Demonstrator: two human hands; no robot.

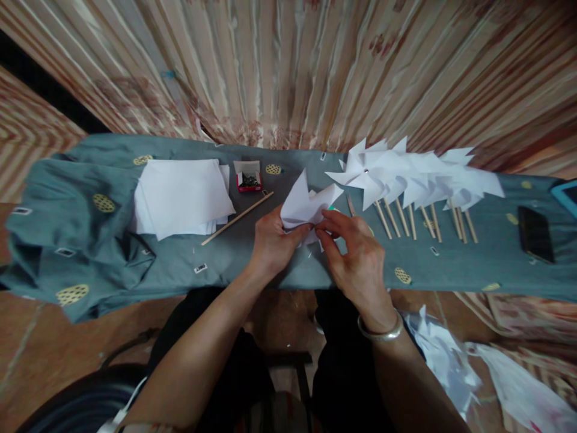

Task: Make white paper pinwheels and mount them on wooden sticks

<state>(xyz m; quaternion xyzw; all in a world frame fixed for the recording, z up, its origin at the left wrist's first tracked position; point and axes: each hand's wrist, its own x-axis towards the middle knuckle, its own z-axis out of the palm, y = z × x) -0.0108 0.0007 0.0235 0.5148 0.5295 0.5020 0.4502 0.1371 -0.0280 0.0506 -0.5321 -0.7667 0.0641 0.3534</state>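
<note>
A partly folded white paper pinwheel (306, 203) is held over the middle of the cloth-covered table. My left hand (276, 240) grips its left lower side, thumb pressed on the paper. Close by on the right, my right hand (354, 246) has thumb and fingers bent together at the paper's lower right edge; part of the grip is hidden. A wooden stick (237, 218) lies slanting to the left of my hands. Behind it stands a small open red box (248, 177) of dark little pins or tacks. Scissors (350, 205) show partly beyond my right hand.
A stack of white paper sheets (184, 195) lies on the left. Several finished pinwheels (406, 171) on sticks overlap at the right, beside a dark phone (535, 233). The grey-green tablecloth (171, 264) is bunched at the far left. A pleated curtain (279, 72) hangs behind.
</note>
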